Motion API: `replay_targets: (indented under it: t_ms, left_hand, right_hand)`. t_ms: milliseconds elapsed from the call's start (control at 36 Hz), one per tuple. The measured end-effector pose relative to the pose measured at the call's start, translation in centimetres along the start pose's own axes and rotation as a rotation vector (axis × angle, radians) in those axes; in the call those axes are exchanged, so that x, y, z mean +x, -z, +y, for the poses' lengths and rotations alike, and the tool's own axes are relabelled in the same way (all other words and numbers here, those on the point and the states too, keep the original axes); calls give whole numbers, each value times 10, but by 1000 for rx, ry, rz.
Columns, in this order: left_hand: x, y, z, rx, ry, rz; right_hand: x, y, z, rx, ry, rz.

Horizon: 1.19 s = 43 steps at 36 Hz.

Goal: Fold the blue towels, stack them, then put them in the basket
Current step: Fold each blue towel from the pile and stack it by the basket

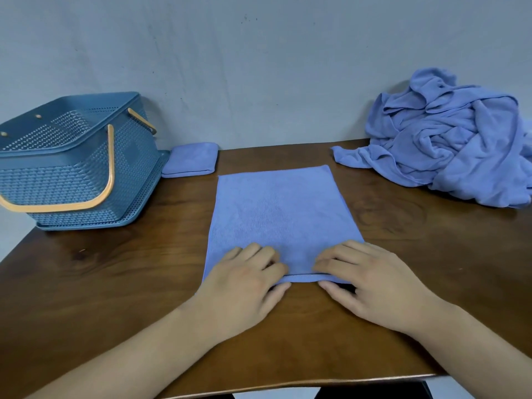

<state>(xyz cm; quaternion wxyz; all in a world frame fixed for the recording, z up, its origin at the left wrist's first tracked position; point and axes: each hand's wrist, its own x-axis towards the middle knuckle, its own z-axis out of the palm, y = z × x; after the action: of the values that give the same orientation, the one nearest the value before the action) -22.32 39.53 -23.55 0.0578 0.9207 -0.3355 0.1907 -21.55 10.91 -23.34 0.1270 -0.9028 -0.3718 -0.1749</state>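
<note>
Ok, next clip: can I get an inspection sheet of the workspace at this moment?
Surface: brown wooden table.
Job's things: flat towel spread in the middle; folded towel at the back, beside the basket; the basket stands back left with its handles down and no towel seen inside; pile of unfolded towels back right.
Clutter: nothing seen.
Grips: left grip and right grip each pinch the flat towel's near edge, fingers on top, thumbs at the edge.
Cables: nothing seen.
Surroundings: plain grey wall behind the table.
</note>
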Motion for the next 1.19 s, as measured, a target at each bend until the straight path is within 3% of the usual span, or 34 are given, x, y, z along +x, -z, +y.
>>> replay_targets:
  t_ms: [250,667,917,1194]
  left_hand:
    - [-67,29,-54,-199,171,-46]
    - [-76,42,-54,-352,375,101]
    - [-9,48,-84,-507,463,369]
    - [94,18,-157,-541,634,417]
  right_hand:
    - [-37,20,34,126,-186,-29]
    - [-30,36,26,433,-482,79]
    - [37,46,47,593,-515,291]
    - [141,13,135,532,-635,325]
